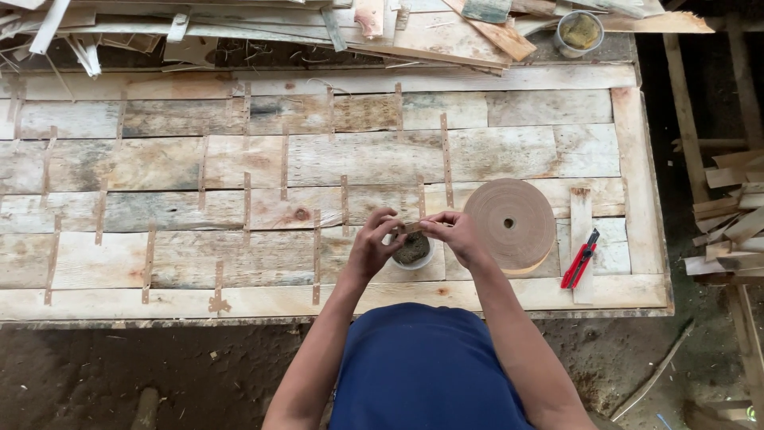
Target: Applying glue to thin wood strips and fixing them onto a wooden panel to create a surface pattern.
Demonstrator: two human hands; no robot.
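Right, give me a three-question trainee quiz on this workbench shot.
1. True or false: the red utility knife lies on the far side of the tape roll from the two hands.
2. Multiple choice: the small tub sits
A) directly below the hands
B) on top of the tape roll
C) on the ground
3. Fill in: the left hand and right hand together pinch a short brown ____.

Key: 1 true; 2 A; 3 strip. Similar strips already bridge the joints of the wooden panel.
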